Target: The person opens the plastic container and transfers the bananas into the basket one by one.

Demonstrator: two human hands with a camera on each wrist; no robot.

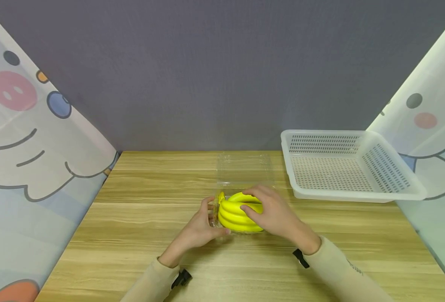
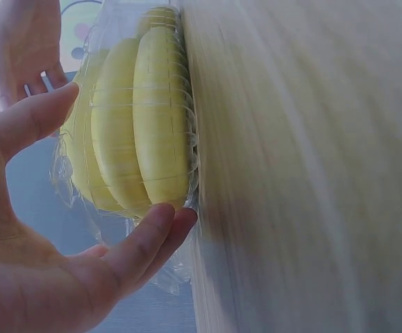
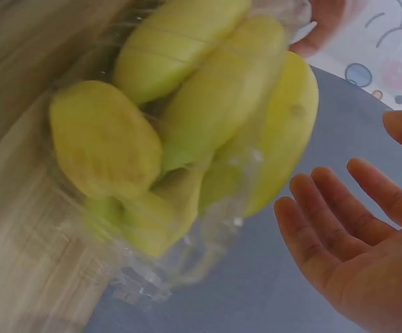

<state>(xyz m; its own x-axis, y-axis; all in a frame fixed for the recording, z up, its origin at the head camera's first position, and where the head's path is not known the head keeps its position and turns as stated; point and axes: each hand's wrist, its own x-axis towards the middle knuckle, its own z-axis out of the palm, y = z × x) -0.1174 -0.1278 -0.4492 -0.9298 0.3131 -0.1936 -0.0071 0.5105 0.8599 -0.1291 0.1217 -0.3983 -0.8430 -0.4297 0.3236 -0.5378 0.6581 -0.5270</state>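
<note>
A bunch of yellow bananas [image 1: 238, 217] lies in a clear plastic clamshell box, whose lid [image 1: 244, 168] is folded back flat behind it. My left hand [image 1: 199, 230] holds the box at its left end, thumb on the near side and fingers around the corner. Ribbed clear walls cover the bananas [image 2: 160, 118] in the left wrist view. Over the right end of the bunch hovers my right hand [image 1: 275, 213], fingers loosely bent. In the right wrist view those fingers [image 3: 332, 215] are apart from the bananas and hold nothing.
A white perforated plastic basket [image 1: 358, 195] stands at the back right of the wooden table [image 1: 150, 184]. Behind the table rises a grey panel [image 1: 200, 75]. Cartoon-printed sheets [image 1: 26, 138] flank both sides.
</note>
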